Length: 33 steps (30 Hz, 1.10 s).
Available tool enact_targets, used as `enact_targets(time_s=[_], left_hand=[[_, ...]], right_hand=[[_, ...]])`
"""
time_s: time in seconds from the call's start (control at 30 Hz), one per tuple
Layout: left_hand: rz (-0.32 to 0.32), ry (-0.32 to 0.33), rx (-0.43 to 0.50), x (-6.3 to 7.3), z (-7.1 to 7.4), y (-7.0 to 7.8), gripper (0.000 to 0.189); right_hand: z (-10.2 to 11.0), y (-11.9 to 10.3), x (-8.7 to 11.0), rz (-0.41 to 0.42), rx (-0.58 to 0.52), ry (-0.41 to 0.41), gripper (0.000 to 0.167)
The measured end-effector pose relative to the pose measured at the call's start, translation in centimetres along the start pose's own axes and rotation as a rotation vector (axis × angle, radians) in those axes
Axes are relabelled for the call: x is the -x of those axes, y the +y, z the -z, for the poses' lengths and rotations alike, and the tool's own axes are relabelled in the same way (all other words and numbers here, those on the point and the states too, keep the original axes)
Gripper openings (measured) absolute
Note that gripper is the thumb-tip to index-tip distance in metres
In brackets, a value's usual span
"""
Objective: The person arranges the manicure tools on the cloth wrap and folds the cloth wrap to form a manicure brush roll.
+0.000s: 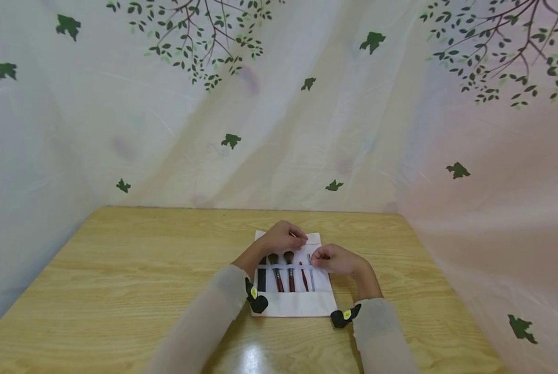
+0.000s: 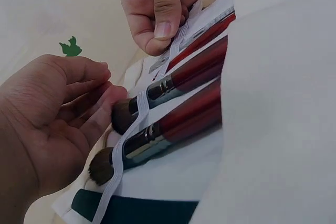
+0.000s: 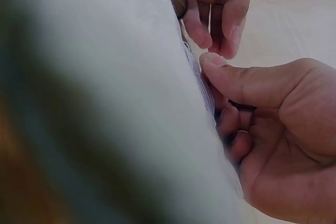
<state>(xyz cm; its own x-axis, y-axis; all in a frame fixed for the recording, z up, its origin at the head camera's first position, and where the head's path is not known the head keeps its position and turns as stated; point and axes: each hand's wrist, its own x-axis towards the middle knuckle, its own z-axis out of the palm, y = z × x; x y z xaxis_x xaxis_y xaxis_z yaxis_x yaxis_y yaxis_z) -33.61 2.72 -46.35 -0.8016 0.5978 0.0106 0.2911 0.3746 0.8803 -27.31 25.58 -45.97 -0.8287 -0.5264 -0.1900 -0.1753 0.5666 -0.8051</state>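
A white cloth holder (image 1: 293,306) lies spread on the table, a white elastic band (image 2: 118,157) running across it. Under the band sit two brushes with dark red handles (image 2: 195,109), a thin red tool (image 1: 304,280), a slim silver tool (image 1: 312,281) and a dark flat strip (image 1: 262,279). My right hand (image 1: 339,258) pinches the band between thumb and fingers, beside the silver tool at the right side. Just beyond the brush heads hovers my left hand (image 1: 282,238), its fingers relaxed and holding nothing. A front flap of the cloth hides the lower handle ends.
The wooden table (image 1: 143,270) extends on both sides of the cloth. Behind it hangs a pale curtain (image 1: 279,171) with printed leaves and branches. A black wrist camera (image 1: 258,303) sits on the left wrist and another (image 1: 341,318) on the right, both near the cloth.
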Motion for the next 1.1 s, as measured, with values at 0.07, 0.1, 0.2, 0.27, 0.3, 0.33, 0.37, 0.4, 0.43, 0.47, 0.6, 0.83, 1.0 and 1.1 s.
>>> enact_targets(time_s=[0.07,0.1,0.2,0.27,0.3,0.33,0.37,0.4,0.43,0.47,0.6,0.83,1.0,1.1], left_hand=[[0.007,0.018,0.005,0.3,0.5,-0.2,0.026],[0.004,0.026,-0.001,0.4,0.7,-0.3,0.025],[-0.035,0.044,-0.047,0.9,1.6,-0.7,0.024],[-0.079,0.066,-0.103,1.3,2.2,-1.0,0.022],[-0.1,0.077,-0.132,1.5,2.6,-1.1,0.022],[-0.119,0.084,-0.157,1.7,2.9,-1.2,0.021],[-0.134,0.091,-0.184,1.9,3.2,-1.3,0.02],[-0.148,0.094,-0.211,2.0,3.5,-1.4,0.02],[-0.16,0.092,-0.233,2.3,3.8,-1.5,0.019],[-0.17,0.089,-0.257,2.5,4.0,-1.6,0.018],[-0.205,0.066,-0.376,3.5,4.7,-2.6,0.018],[-0.333,-0.047,-0.683,5.6,5.6,-3.7,0.024],[-0.36,-0.083,-0.769,6.7,5.9,-3.8,0.023],[-0.385,-0.087,-0.776,7.3,6.0,-3.9,0.023]], right_hand=[[-0.1,0.0,0.0,-0.001,0.001,0.005,0.013],[-0.1,0.0,0.0,0.002,-0.001,0.006,0.013],[-0.1,0.0,0.1,0.011,-0.007,0.011,0.014],[-0.1,0.0,0.1,0.014,-0.012,0.014,0.014],[-0.1,0.0,0.2,0.018,-0.016,0.014,0.014],[-0.1,0.0,0.2,0.016,-0.017,0.016,0.014],[-0.1,0.0,0.2,0.015,-0.018,0.018,0.014],[-0.1,0.0,0.2,0.015,-0.02,0.019,0.014],[-0.1,0.0,0.3,0.016,-0.022,0.018,0.014],[-0.1,0.0,0.3,0.016,-0.023,0.019,0.014],[-0.2,0.1,0.4,0.019,-0.034,0.02,0.013],[-0.3,-0.3,0.4,0.019,-0.043,0.029,0.013],[-0.3,-0.4,0.4,0.0,-0.041,0.042,0.012],[-0.4,-0.4,0.4,-0.018,-0.028,0.058,0.011]])
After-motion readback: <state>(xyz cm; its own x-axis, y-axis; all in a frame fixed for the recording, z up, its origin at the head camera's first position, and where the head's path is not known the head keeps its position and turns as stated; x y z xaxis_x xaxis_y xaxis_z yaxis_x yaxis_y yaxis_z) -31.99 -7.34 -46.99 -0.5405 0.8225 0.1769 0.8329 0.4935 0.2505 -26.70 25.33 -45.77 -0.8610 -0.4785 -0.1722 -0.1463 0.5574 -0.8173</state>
